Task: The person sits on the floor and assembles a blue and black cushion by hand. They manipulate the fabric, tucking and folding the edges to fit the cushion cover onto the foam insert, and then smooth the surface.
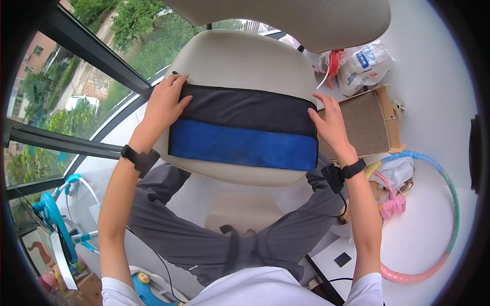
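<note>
A flat rectangle of folded fabric point(250, 109), black across its upper part with a blue panel point(240, 145) below, lies on the beige chair seat point(240, 56). At its upper left corner rests my left hand point(166, 99), the thumb on the black cloth and the fingers apart along the edge. My right hand point(332, 122) is at the opposite end, thumb and fingers spread beside the upper right corner. Neither hand is closed round the fabric. Dark bands with small black boxes sit on both wrists.
A second beige chair part point(306, 20) rises beyond the seat. To the right are a cardboard scratching box point(357, 122), a white plastic bag point(365, 69) and a coloured hoop point(454, 204) on the floor. Windows point(61, 86) line the left, above blue-and-white tubing point(56, 214).
</note>
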The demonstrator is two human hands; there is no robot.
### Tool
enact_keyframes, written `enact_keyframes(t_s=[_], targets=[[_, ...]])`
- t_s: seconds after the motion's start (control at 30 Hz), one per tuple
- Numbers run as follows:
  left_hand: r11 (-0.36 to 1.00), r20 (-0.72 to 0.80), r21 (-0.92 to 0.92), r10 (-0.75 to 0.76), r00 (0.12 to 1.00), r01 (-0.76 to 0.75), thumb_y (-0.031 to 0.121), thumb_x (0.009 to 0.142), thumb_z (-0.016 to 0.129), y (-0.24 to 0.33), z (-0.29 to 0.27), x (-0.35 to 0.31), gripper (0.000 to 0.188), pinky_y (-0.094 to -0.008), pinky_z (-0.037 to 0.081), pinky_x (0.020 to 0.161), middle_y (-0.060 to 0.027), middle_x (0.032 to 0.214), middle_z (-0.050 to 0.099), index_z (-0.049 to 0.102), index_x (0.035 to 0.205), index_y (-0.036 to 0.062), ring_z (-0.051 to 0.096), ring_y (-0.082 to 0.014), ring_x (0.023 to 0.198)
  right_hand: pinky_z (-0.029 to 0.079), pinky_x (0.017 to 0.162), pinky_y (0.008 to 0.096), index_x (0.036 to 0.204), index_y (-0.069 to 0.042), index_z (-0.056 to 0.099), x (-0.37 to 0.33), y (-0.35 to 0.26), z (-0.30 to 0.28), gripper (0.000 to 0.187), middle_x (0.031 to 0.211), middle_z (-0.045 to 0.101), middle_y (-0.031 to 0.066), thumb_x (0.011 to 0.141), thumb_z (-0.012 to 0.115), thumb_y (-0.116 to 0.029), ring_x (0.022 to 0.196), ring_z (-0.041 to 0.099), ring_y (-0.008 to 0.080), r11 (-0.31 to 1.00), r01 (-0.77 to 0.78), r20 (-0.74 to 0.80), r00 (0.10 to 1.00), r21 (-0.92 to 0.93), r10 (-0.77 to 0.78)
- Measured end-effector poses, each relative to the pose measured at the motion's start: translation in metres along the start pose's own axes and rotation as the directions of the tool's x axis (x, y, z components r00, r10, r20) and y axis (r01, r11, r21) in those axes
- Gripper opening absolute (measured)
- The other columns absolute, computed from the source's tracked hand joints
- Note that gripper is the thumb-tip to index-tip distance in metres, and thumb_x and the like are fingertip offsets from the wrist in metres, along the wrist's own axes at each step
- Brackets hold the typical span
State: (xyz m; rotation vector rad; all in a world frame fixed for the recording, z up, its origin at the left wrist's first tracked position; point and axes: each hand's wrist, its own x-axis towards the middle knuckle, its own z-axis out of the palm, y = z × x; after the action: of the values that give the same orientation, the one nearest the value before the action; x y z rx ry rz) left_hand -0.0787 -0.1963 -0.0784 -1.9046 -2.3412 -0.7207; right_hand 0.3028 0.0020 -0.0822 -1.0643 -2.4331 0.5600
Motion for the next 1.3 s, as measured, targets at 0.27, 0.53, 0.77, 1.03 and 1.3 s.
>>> enact_keyframes(t_s=[0.27,0.53,0.77,1.03,1.3], targets=[[0.916,0.274,-0.242,-0.251,0.928,0.319,0.018,0.08,0.083,-0.023,0.007,0.026,0.036,-0.0369,0.048,0.08,-0.0105,0.102,0.053,0.056,0.1,0.0057,0.057,-0.0258,0.089,0.042,0.066,0.0233,0.093,-0.003,0.064,0.059,0.015,-0.021,0.015,0.078,0.057,-0.0038,0.083,0.075,-0.006,0.07,0.049,0.0063,0.946,-0.307,0.482,0.848,0.109,0.219],[0.961,0.098,0.048,-0.277,0.956,0.273,0.016,0.084,0.078,0.005,-0.003,0.021,0.04,-0.0384,0.053,0.084,-0.0163,0.125,0.055,0.057,0.117,0.0073,0.063,-0.0342,0.103,0.051,0.088,0.0393,0.119,-0.005,0.059,0.034,-0.008,-0.013,0.038,0.109,0.064,0.0154,0.086,0.075,-0.015,0.102,0.063,0.0305,0.96,-0.094,0.148,0.98,-0.263,0.136],[0.984,0.2,0.062,0.149,0.968,-0.164,0.024,0.099,0.06,0.109,0.019,-0.038,0.056,-0.0531,0.028,0.118,-0.0198,0.154,0.041,0.043,0.149,0.0056,0.038,-0.0356,0.145,0.035,0.114,0.0482,0.144,-0.001,0.049,-0.031,-0.115,0.06,0.06,0.147,0.052,0.0182,0.094,0.066,-0.028,0.136,0.049,0.0313,0.936,0.32,0.16,0.941,-0.146,-0.297],[0.982,0.139,0.191,-0.012,0.99,-0.015,0.046,0.105,0.046,0.078,0.041,-0.051,0.062,-0.0482,0.017,0.125,-0.0175,0.164,0.03,0.034,0.159,0.0187,0.026,-0.0322,0.153,0.021,0.123,0.0491,0.152,-0.01,0.044,-0.028,-0.089,0.081,0.062,0.16,0.04,0.0126,0.102,0.049,-0.046,0.148,0.036,0.0251,0.948,0.244,0.086,0.969,-0.207,-0.23],[0.97,0.124,0.233,-0.106,0.987,0.074,0.046,0.101,0.051,0.069,0.034,-0.048,0.064,-0.047,0.016,0.126,-0.0208,0.164,0.028,0.035,0.159,0.022,0.024,-0.0364,0.153,0.016,0.122,0.0591,0.157,-0.005,0.033,-0.028,-0.02,0.025,0.081,0.162,0.03,0.0235,0.1,0.046,-0.06,0.152,0.028,0.0352,0.901,-0.385,0.15,0.897,-0.2,0.417]])
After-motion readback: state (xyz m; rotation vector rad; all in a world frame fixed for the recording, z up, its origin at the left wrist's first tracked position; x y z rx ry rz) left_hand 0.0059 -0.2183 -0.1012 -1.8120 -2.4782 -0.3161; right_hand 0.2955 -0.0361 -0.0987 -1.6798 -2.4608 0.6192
